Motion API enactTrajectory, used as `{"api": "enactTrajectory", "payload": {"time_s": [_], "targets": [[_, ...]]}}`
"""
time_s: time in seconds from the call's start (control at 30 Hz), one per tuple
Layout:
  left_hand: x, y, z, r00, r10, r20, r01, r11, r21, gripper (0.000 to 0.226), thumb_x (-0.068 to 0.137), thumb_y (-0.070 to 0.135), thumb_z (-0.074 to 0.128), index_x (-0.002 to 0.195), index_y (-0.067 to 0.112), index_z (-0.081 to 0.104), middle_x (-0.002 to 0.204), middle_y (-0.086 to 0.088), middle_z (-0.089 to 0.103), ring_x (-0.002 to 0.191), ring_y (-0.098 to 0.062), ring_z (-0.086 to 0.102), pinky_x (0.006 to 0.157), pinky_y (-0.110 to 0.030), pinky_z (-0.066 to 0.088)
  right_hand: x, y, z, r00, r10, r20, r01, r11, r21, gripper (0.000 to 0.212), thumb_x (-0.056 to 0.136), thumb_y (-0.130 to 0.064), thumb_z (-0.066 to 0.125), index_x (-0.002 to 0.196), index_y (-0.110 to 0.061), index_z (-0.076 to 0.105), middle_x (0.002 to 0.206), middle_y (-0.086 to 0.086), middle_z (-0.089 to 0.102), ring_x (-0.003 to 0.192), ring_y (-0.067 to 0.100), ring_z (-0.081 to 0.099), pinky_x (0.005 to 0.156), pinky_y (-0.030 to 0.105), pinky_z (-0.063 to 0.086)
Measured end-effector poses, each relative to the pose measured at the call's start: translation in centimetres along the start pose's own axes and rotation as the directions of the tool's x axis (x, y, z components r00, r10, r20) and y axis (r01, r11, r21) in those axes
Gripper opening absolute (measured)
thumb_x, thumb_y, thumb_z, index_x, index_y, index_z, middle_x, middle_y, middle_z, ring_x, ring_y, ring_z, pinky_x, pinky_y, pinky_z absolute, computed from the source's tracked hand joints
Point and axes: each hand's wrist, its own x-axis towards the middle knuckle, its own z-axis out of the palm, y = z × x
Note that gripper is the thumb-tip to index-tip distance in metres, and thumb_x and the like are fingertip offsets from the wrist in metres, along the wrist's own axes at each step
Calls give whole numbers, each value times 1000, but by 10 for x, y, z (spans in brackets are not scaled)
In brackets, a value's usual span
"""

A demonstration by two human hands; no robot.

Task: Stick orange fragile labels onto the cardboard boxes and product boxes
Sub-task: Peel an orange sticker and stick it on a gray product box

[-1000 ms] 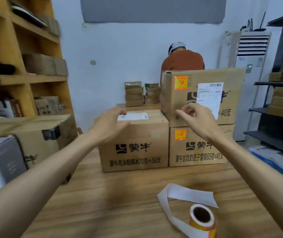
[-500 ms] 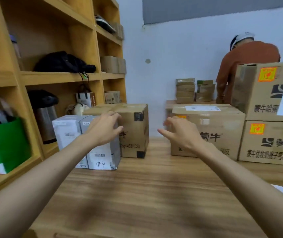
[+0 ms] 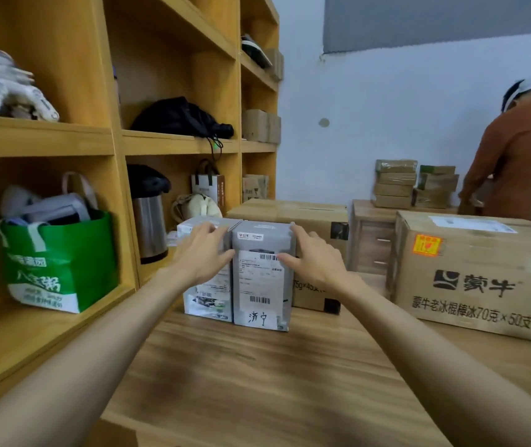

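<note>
Left hand (image 3: 204, 253) lies across the upper front of the left grey product box (image 3: 207, 301), with the fingertips up at its top edge and the thumb at the seam between the two boxes. The fingers look fairly straight, so I read it as resting on the box, not clamped. Right hand (image 3: 315, 259) grips the right grey product box (image 3: 260, 279): the fingers wrap its upper right edge and the thumb presses the front face beside the white shipping label (image 3: 259, 285). I see no orange sticker on either grey box.

The two grey boxes stand upright, side by side and touching, on the wooden table (image 3: 257, 382) near the shelf unit (image 3: 112, 143). A plain cardboard box (image 3: 293, 216) sits just behind them. Well to the right is a big printed cardboard box (image 3: 470, 285) with an orange fragile label (image 3: 427, 245) on its front upper left corner.

The shelves hold a green bag (image 3: 61, 266), a steel flask (image 3: 149, 227) and a black bag (image 3: 180, 119). Small parcels (image 3: 394, 183) are stacked at the back. A person in an orange top (image 3: 522, 156) stands far right, partly cut off.
</note>
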Motion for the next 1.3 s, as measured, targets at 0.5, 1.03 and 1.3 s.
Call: {"api": "enactTrajectory", "payload": {"time_s": [0.5,1.03,1.3], "targets": [[-10,40,28,994,73,-84,-96,949,-299,51,106,29,46,156,24,34,138,-11,50,126,-31,51,100,-40,41,-1,3,11,996,27,-87,-7,975,222,51,95,-45,61,133,-19,39,122,8,66,98,27,67,84,50,56],[-33,215,20,906,328,-268,-423,714,-558,21,93,27,72,111,18,75,95,-1,64,84,-9,60,79,-27,52,-121,132,-108,915,342,-212,-194,836,513,69,79,-62,72,133,-23,51,112,-10,61,98,8,63,80,32,58],[-56,286,45,857,418,-302,-512,612,-603,26,93,30,72,110,10,75,94,-3,64,84,-15,62,81,-40,57,-171,185,-135,856,448,-260,-244,792,560,35,96,-45,60,122,-22,55,103,-9,57,82,2,58,61,19,45]]}}
